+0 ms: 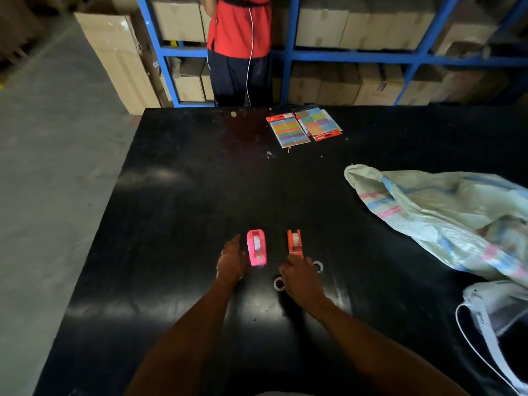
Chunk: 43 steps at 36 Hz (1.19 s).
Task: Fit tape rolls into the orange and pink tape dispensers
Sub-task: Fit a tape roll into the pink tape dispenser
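Black bench [177, 212], two dispensers standing side by side near the front, apart from each other.

Pink dispenser [257, 247]: upright, a tape roll [256, 242] sits in its slot. Left hand [230, 262] is just beside it on its left, palm down on or just over the bench, fingers [235, 243] loosely spread and holding nothing. Can't tell if the hand touches the dispenser; it looks a hair apart.

Orange dispenser [295, 242]: upright, also has a roll [295, 238] seated. Right hand [301, 280] is at its near end, fingers [294, 260] touching or almost touching the cutter end; grip not clear, can't tell if anything is pinched.

Two small ring-shaped cores on the bench: one [279, 283] left of the right hand, partly hidden by it, one [318, 266] just right of the fingers.

Far side of the bench: two packs of coloured sticky tabs [288, 131], overlapping at one edge. Right side: a woven sack [445, 215] lying crumpled, and a white bag [491, 307] with cord at the right edge.

Beyond the bench: a person in a red shirt [239, 27] in front of a blue rack [288, 54] full of cartons.
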Available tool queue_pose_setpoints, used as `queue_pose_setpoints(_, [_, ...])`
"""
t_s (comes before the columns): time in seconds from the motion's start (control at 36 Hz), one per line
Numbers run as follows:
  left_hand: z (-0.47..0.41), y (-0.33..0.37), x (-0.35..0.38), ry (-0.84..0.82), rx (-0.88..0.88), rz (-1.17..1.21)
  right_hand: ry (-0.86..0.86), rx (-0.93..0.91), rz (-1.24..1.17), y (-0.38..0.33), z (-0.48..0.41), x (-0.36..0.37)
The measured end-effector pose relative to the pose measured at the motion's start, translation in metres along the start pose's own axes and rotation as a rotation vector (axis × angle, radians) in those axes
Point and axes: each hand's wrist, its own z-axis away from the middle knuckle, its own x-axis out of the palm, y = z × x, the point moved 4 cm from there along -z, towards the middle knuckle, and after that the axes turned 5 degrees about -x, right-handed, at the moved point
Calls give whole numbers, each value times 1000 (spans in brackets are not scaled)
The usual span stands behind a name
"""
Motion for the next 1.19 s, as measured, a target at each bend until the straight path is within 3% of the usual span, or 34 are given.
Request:
queue_pose_setpoints(0.17, [37, -3, 19, 10, 180, -6, 123, 145, -2, 51, 30, -1])
queue_pose_setpoints(0.31, [56, 2, 62, -72, 308, -88, 18, 296, -58, 85, 42, 10])
queue_pose_setpoints(0.44, [67, 11, 98, -203, 320, -266, -112, 230, -138, 94, 43, 30])
queue_pose_setpoints(0.56, [72, -1, 115, -191, 275, -375, -119, 178, -193, 96, 47, 45])
queue_pose_setpoints(0.69, [77, -3, 113, -154, 247, -302, -141, 160, -235, 92, 51, 42])
queue_pose_setpoints(0.86, [70, -12, 90, -141, 283, -257, -236, 44, -283, 64, 48, 32])
queue_pose_setpoints(0.97, [55, -20, 46, -22, 318, -170, -157, -48, -372, 23, 27, 12])
queue_pose_setpoints(1.19, [-5, -61, -46, 80, 299, -242, -52, -125, -361, -53, -43, -22])
